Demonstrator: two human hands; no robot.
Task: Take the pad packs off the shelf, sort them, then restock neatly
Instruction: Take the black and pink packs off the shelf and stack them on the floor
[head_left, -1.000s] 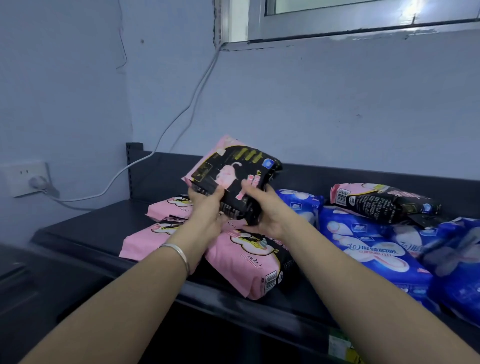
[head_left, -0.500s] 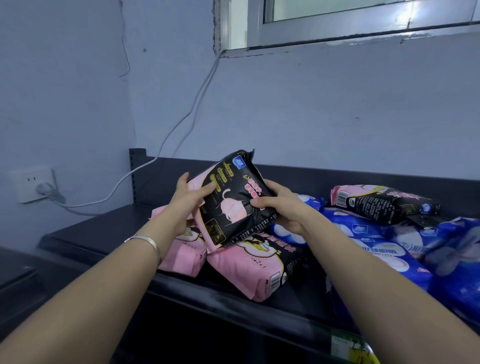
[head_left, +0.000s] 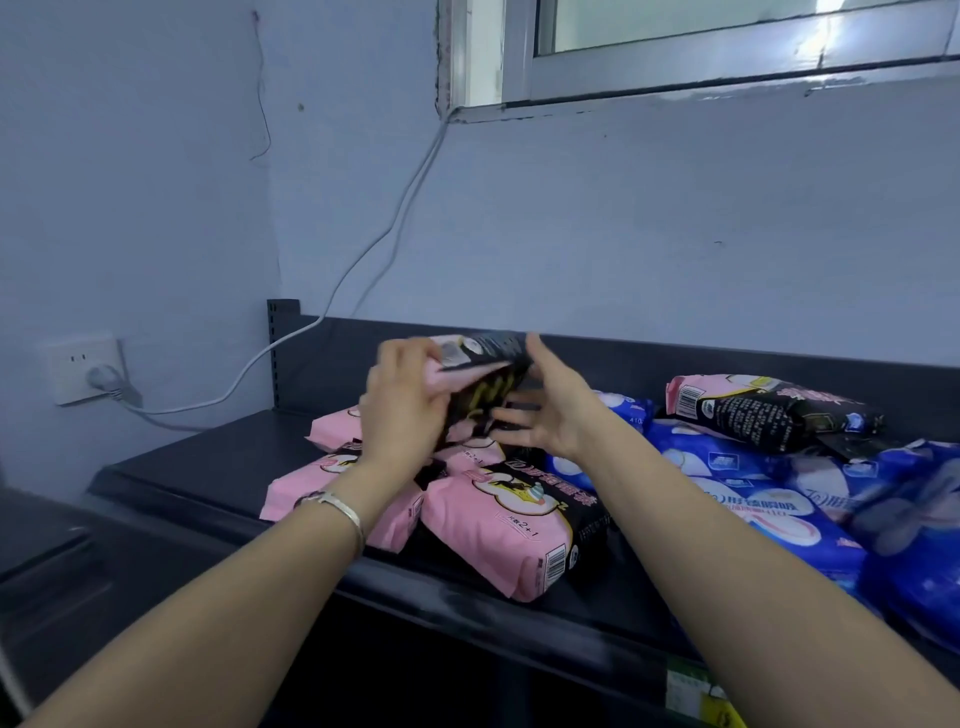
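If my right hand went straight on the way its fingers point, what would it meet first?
The black-and-pink pad pack gripped by the left hand; the right hand looks almost on it, though blur hides contact.

Glossy plastic packs (head_left: 498, 540) — seemingly matt shelf (head_left: 208, 467)

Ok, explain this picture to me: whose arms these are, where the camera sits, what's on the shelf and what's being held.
No machine here: these are a person's bare arms, filmed by one camera worn on their head, looking forward and down. The left hand grips a black-and-pink pad pack; the right hand rests against it with straight fingers. Below, on the dark shelf, lie pink packs, with blue packs to the right and another black pack on top of those.
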